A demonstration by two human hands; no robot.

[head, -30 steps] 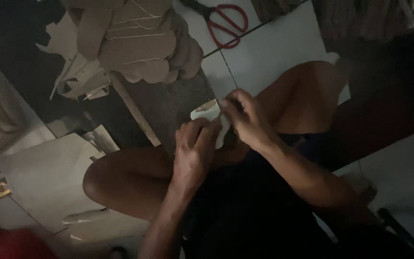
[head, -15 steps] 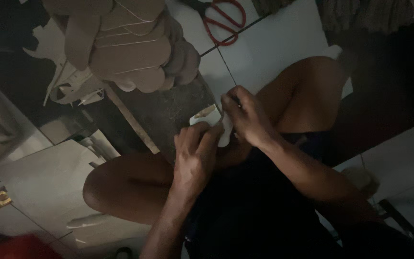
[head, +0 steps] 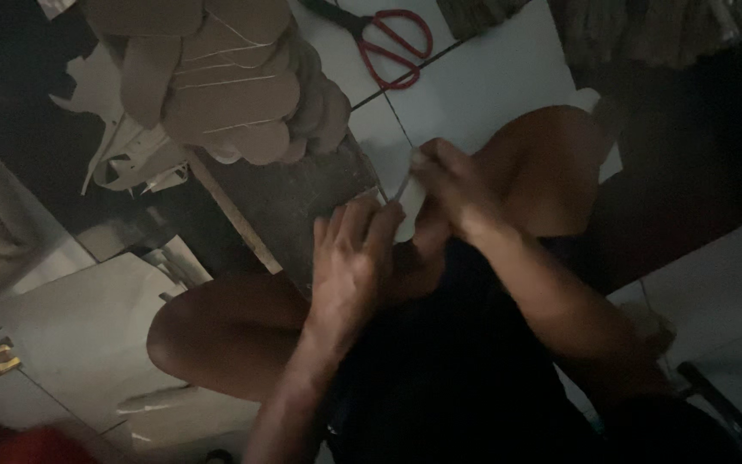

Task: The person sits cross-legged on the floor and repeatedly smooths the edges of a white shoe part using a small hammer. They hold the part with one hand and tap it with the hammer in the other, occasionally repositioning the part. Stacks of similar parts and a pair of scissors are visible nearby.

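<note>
Sitting on the tiled floor [head: 508,82], a person holds a small pale strip [head: 409,206] between both hands above the lap. The right hand [head: 453,185] pinches its upper end, fingers curled tight. The left hand [head: 349,258] grips its lower end. Stacked tan cardboard cutouts [head: 216,82] lie ahead, with red-handled scissors [head: 392,43] just beside them.
</note>
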